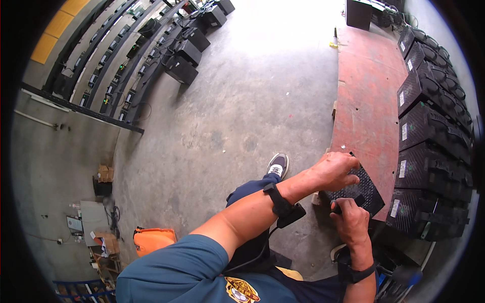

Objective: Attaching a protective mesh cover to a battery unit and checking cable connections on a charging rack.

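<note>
A black box with a perforated, mesh-like face [371, 189] rests tilted at the near end of a reddish board. My left hand [334, 169] reaches across from the left, its fingers curled over the box's far left corner. Closer to me, my right hand [352, 220] is closed at the box's near edge, with its thumb toward the left. A small dark part shows by the right thumb; I cannot make out whether it belongs to the box. The undersides of both hands are hidden. Black straps circle both forearms, and a black device [291, 215] hangs from the left one.
Similar black boxes [411, 166] stand stacked along the right wall, beside the reddish board [366, 101]. Racks of small devices with cables [121, 65] fill the far left. An orange object [154, 241] lies on the floor to my left. My shoe [278, 165] is left of the board.
</note>
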`<action>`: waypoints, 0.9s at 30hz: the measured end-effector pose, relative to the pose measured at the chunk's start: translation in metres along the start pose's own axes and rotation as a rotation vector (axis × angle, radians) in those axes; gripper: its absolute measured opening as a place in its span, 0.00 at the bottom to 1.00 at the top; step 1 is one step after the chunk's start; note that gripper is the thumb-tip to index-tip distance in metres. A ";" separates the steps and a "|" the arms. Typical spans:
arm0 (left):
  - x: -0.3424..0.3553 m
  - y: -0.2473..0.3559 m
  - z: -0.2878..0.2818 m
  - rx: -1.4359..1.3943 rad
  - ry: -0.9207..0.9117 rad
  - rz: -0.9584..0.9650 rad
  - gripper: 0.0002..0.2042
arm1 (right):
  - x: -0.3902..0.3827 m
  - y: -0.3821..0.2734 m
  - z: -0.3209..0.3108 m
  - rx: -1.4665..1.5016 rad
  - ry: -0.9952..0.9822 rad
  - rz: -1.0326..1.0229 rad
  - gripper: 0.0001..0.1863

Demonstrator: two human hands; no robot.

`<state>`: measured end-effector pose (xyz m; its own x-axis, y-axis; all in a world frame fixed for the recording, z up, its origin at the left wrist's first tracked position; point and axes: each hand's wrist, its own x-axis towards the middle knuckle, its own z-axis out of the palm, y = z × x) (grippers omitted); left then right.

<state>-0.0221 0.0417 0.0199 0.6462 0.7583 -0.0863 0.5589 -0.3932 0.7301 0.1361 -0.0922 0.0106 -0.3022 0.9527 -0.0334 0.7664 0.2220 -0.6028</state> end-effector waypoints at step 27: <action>-0.002 0.004 -0.003 -0.001 0.000 -0.002 0.18 | -0.004 0.002 0.006 -0.039 -0.012 -0.017 0.23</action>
<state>-0.0225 0.0405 0.0245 0.6450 0.7591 -0.0879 0.5599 -0.3911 0.7305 0.1352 -0.0965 0.0054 -0.3220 0.9462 -0.0327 0.7827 0.2466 -0.5715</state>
